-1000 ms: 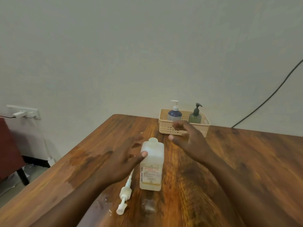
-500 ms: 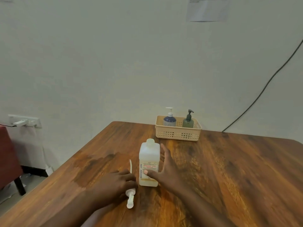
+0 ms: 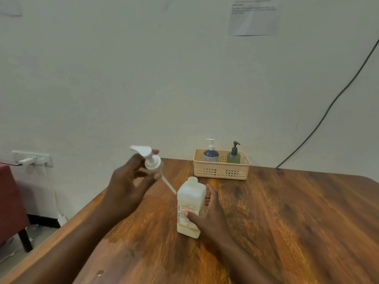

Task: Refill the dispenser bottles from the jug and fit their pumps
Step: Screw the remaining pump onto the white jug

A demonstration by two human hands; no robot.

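The white bottle (image 3: 191,208) is standing upright and uncapped near the middle of the wooden desk (image 3: 287,222), its neck open. Its label is carrying red print that reads "BIOCHEK CHG" up the side and again across the front; the smaller lines are too blurred to read. The right hand (image 3: 209,219) is gripping the bottle, thumb curled across the label and fingers wrapped behind the far side. The left hand (image 3: 127,187) is holding the white pump (image 3: 150,160) in the air to the left of the bottle, fingers pinching its collar, nozzle pointing left and the dip tube slanting down toward the bottle's shoulder without touching it.

At the desk's far edge a beige basket (image 3: 221,171) is sitting against the wall, holding 2 pump bottles: a blue bottle (image 3: 211,154) and a green bottle (image 3: 233,155). A printed sheet (image 3: 254,17) is hanging on the wall, its text unreadable. A black cable (image 3: 332,103) is running down the wall to the desk's back edge. Bare desk is lying to the right of the bottle and in front of it; the left edge is running close beside the left forearm.
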